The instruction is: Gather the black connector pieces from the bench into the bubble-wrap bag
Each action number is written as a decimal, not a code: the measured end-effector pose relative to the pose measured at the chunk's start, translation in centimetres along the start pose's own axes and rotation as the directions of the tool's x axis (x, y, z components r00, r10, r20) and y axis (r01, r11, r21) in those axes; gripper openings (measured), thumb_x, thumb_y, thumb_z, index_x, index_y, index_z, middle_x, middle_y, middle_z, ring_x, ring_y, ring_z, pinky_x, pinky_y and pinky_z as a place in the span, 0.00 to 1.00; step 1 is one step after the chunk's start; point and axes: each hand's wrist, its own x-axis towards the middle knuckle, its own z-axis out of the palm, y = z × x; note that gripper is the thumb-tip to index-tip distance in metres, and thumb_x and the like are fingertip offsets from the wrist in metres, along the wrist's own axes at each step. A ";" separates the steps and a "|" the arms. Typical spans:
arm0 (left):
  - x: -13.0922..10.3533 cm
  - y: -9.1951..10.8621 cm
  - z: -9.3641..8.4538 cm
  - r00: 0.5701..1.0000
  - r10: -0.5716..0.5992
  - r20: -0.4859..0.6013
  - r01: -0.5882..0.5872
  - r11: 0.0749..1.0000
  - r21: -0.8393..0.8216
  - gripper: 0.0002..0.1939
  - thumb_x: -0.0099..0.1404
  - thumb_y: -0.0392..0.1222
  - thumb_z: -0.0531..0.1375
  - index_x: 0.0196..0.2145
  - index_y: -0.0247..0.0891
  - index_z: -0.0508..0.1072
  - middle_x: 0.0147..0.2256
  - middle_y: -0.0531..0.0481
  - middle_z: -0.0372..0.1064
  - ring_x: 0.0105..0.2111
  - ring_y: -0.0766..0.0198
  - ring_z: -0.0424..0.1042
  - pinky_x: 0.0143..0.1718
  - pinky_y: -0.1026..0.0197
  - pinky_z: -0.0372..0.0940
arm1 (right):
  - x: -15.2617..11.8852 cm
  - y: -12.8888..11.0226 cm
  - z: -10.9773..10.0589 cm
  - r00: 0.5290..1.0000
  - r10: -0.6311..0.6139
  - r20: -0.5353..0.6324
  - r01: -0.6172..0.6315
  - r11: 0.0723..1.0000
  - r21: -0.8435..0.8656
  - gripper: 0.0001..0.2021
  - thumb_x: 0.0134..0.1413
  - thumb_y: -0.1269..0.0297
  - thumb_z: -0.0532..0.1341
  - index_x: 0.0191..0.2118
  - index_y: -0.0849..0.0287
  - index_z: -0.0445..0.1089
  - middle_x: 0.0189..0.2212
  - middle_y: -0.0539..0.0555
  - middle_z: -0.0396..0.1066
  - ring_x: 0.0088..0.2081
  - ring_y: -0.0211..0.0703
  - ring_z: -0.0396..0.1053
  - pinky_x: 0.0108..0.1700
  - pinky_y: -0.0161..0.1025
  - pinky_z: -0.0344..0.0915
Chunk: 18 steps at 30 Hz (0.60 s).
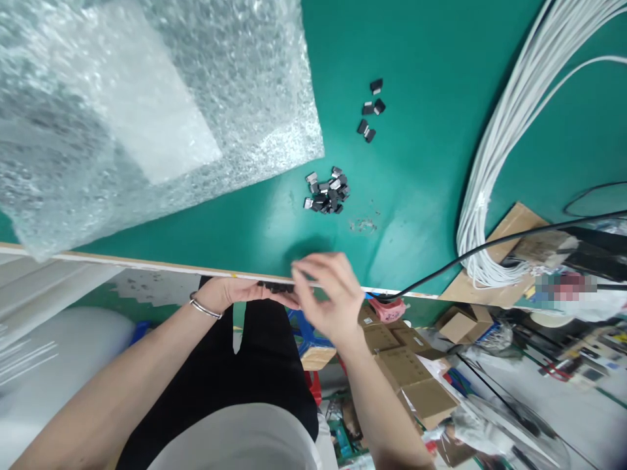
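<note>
At tabletop [416, 196] near edge, your left hand [245, 291] holds dark parts [277, 287], count unclear, beside right hand [332, 294]: fingers curled, can't tell if gripping. Farther from edge: one plug pile [332, 194], too jumbled to count; beyond it, five loose plugs [368, 109].

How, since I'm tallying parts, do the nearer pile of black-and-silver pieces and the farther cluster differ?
The nearer pile is a crowded heap of many pieces; the farther cluster is just a few, strung out loosely. The nearer pile lies closer to the front edge of the green tabletop; the farther cluster lies deeper in. Both consist of small black pieces with silver parts.
</note>
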 end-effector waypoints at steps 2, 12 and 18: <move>0.0 0.3 0.4 0.997 -0.038 0.069 0.033 0.997 0.076 0.21 0.67 0.46 0.64 0.55 0.35 0.76 0.48 0.37 0.78 0.51 0.45 0.75 0.56 0.42 0.67 | 2.1 1.1 -0.4 0.988 0.050 -0.143 -0.064 0.993 -0.095 0.08 0.62 0.69 0.63 0.46 0.53 0.75 0.40 0.56 0.74 0.42 0.47 0.73 0.43 0.47 0.73; 0.0 1.1 1.4 0.989 -0.039 0.141 0.006 0.973 0.230 0.23 0.69 0.55 0.59 0.49 0.34 0.80 0.47 0.36 0.78 0.50 0.41 0.75 0.58 0.35 0.63 | 2.3 1.3 -0.9 0.992 0.091 -0.084 -0.094 0.995 -0.034 0.10 0.64 0.72 0.60 0.45 0.54 0.77 0.41 0.55 0.75 0.44 0.46 0.74 0.49 0.47 0.72; 0.2 1.0 1.1 0.987 -0.024 0.161 -0.005 0.983 0.181 0.22 0.69 0.51 0.61 0.53 0.34 0.78 0.51 0.35 0.76 0.52 0.41 0.74 0.57 0.34 0.65 | 1.4 2.0 -1.5 0.968 0.185 -0.167 -0.189 0.982 -0.005 0.10 0.63 0.70 0.61 0.46 0.55 0.77 0.42 0.56 0.74 0.40 0.43 0.74 0.43 0.44 0.74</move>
